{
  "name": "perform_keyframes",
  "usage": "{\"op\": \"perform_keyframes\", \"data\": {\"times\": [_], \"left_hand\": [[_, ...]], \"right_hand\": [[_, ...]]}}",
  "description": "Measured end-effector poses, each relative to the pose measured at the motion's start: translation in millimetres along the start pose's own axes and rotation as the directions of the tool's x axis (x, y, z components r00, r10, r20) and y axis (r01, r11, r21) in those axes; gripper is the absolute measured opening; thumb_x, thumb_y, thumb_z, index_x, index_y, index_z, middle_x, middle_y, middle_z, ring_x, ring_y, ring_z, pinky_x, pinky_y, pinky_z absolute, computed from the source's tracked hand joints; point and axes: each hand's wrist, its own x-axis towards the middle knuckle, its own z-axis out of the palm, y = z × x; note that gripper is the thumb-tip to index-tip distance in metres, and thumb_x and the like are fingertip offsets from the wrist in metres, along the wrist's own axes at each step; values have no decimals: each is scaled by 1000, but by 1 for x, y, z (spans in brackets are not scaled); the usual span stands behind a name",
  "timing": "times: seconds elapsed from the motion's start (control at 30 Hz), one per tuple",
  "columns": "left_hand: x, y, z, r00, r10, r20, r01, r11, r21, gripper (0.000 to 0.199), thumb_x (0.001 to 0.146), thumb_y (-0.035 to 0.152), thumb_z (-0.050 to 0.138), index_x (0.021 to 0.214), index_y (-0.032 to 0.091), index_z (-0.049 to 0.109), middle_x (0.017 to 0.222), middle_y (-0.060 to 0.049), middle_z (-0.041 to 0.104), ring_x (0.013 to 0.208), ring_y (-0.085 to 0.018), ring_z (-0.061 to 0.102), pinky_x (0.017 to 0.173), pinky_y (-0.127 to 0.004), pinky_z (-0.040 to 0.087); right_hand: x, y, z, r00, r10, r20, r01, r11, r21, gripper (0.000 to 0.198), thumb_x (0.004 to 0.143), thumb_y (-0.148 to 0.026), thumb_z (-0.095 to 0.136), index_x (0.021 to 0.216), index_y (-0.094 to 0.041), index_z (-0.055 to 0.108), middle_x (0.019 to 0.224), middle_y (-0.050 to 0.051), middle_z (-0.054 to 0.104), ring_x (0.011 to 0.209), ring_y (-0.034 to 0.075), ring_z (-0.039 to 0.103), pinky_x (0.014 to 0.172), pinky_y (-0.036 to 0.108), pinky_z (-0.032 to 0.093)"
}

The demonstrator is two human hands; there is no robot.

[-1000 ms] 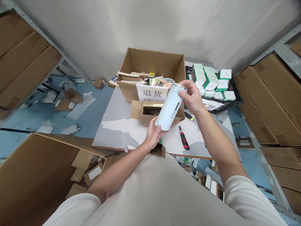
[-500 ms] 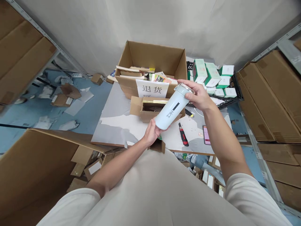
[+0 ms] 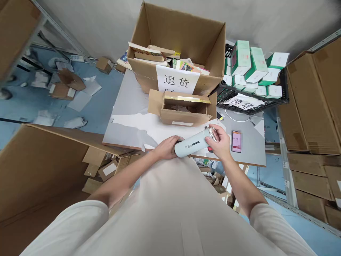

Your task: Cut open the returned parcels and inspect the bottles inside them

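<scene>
A pale blue thermos bottle (image 3: 192, 143) with a silvery lid lies nearly level across my front, at the table's near edge. My right hand (image 3: 220, 140) is closed around its lid end, thumb and fingers on the cap. At the base end, my left hand (image 3: 168, 147) is closed on the bottle, its fingertips partly hidden. Just beyond stands an open small cardboard box (image 3: 183, 117) with its flaps up. A red bit of a utility knife (image 3: 210, 149) shows beneath my right hand; the rest is covered.
Behind the small box is a large carton (image 3: 144, 80) of books and packets with a paper sign. A black crate (image 3: 283, 94) of green-white boxes stands right of it. A phone (image 3: 236, 141) lies at the table's right. A big open carton (image 3: 48, 170) flanks me on the left.
Both hands have brought the bottle down and closer to my body, turning it from a steep slant to nearly level. The view has tilted downward.
</scene>
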Motion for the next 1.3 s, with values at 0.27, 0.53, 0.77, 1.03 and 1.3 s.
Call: {"op": "perform_keyframes", "data": {"times": [0.27,0.53,0.77,1.03,1.3], "left_hand": [[23,-1,-2,988,-153,-33,157,977,146,67,66,37,71,125,14,49,120,-14,58,110,-29,59,97,-41,48],[33,-7,13,969,-193,-154,213,969,128,77,54,31,78,122,11,50,118,-17,61,110,-32,60,97,-42,49],[15,-24,17,959,-172,-223,169,985,-32,93,57,42,81,135,14,40,129,-17,57,119,-33,57,103,-46,46],[-9,-29,52,801,-381,-462,165,882,-441,92,75,49,71,146,20,20,137,-21,48,122,-27,57,94,-44,53],[-8,-29,44,922,-11,-386,6,1000,-14,45,86,37,62,126,19,52,148,-19,38,138,-28,40,110,-49,41]], "right_hand": [[-11,10,11,994,-62,-90,36,965,-261,62,66,-47,76,118,-20,54,106,7,61,90,21,61,82,39,54],[-21,37,67,956,-127,265,283,645,-710,66,77,-60,63,122,-12,54,106,17,64,104,34,53,105,61,29],[-29,56,71,884,-9,468,383,590,-711,54,89,-56,48,126,-16,52,116,16,65,118,36,45,104,77,0],[-62,94,68,975,-144,168,215,796,-566,71,87,-52,54,144,-15,33,153,23,27,138,35,33,109,62,28],[-47,109,53,891,-260,373,387,865,-321,37,89,-39,55,121,-21,58,145,16,44,135,28,41,107,52,41]]}}
